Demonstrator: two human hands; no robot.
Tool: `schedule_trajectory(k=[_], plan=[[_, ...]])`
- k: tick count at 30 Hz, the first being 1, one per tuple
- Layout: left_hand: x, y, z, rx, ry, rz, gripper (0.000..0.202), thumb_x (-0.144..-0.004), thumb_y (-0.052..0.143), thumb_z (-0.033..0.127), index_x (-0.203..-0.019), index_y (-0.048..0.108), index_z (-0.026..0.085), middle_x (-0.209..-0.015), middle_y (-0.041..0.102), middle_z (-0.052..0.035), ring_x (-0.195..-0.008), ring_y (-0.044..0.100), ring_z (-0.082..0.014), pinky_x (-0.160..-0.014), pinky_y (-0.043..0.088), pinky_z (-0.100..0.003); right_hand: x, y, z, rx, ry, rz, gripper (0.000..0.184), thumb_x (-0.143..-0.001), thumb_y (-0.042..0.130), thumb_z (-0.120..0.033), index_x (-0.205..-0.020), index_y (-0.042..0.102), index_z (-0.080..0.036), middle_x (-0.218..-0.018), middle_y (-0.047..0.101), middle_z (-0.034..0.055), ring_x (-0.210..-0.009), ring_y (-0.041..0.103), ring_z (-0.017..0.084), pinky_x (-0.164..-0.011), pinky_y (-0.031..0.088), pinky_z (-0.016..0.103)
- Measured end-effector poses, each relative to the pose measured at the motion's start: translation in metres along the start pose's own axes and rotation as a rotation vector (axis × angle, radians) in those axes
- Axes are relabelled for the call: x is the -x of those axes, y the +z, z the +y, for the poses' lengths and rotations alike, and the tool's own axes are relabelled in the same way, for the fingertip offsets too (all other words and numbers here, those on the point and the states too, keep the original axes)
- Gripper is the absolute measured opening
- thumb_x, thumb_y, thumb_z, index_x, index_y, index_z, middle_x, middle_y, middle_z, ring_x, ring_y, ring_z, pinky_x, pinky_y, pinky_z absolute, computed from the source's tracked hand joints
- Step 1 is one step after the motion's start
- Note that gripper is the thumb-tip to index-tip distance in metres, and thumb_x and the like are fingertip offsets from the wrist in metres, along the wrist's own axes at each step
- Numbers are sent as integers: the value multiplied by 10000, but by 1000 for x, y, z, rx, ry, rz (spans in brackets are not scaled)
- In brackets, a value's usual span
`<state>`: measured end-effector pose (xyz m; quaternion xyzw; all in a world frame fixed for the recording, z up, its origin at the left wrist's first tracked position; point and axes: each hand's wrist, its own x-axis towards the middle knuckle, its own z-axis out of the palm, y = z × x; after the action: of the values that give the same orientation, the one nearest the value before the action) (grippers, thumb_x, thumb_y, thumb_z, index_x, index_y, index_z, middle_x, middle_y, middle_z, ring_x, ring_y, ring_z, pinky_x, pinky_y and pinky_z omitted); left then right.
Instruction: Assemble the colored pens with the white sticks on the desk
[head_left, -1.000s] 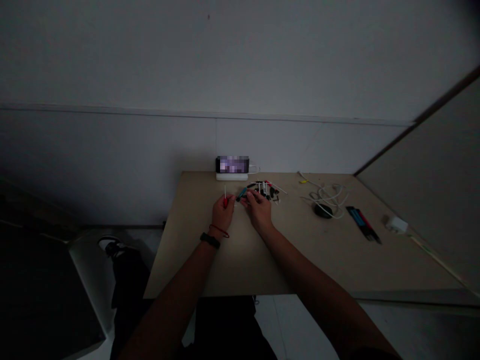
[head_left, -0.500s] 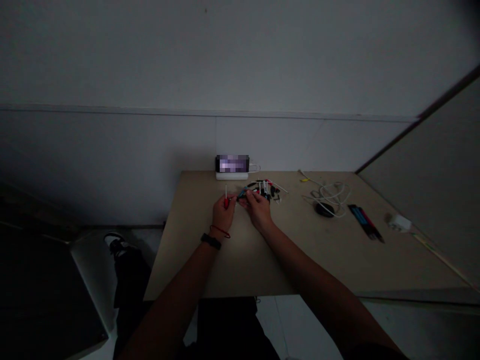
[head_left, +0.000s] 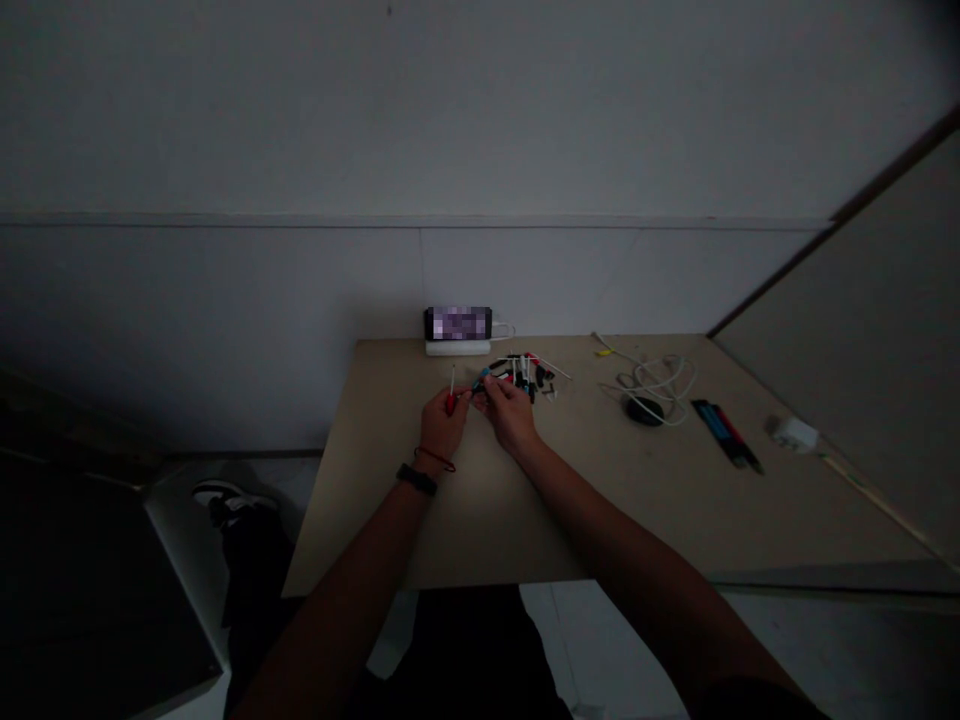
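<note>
My left hand (head_left: 444,424) is shut on a small red-handled tool (head_left: 450,403), whose thin white shaft stands upright. My right hand (head_left: 510,415) pinches a slim blue-handled tool (head_left: 481,380), its tip pointing left towards the red handle. The fingers of my two hands are close together, and the tools look nearly touching. Just beyond my right hand lies a tangled pile of small black, red and white parts (head_left: 525,372). Its near part is hidden behind my fingers. The picture is dim, so the exact kind of tool is hard to tell.
The beige tabletop (head_left: 600,500) has a back edge against the wall. A phone (head_left: 457,323) stands on a white base (head_left: 457,348). To the right lie a white cable (head_left: 664,378), a black round object (head_left: 645,410), dark pens (head_left: 726,434) and a white plug (head_left: 796,435).
My hands have drawn slightly closer together, with the blue tool nearer the red one. The whole scene sits a little higher in the picture as my head has shifted.
</note>
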<state>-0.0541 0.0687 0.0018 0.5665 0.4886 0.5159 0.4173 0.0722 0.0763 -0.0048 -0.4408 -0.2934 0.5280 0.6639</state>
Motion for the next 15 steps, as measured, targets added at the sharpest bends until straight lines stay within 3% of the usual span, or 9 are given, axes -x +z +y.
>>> schedule_trajectory(k=[8, 15], plan=[[1, 0, 2, 81, -22, -34, 294, -826, 672, 413, -934, 743, 149, -576, 526, 44, -531, 471, -100, -526, 384, -215, 5, 0, -3, -69, 111, -84, 431, -656, 867, -512, -866, 724, -164, -643, 675, -8, -530, 574, 85, -529, 475, 214], [3, -1, 4, 146, 9, 40, 302, -855, 644, 428, -939, 724, 149, -609, 564, 31, -546, 494, -101, -532, 410, -209, 15, 6, -5, -169, 268, -253, 346, -647, 904, -398, -761, 652, -189, -551, 569, -61, -484, 491, 63, -471, 425, 174]])
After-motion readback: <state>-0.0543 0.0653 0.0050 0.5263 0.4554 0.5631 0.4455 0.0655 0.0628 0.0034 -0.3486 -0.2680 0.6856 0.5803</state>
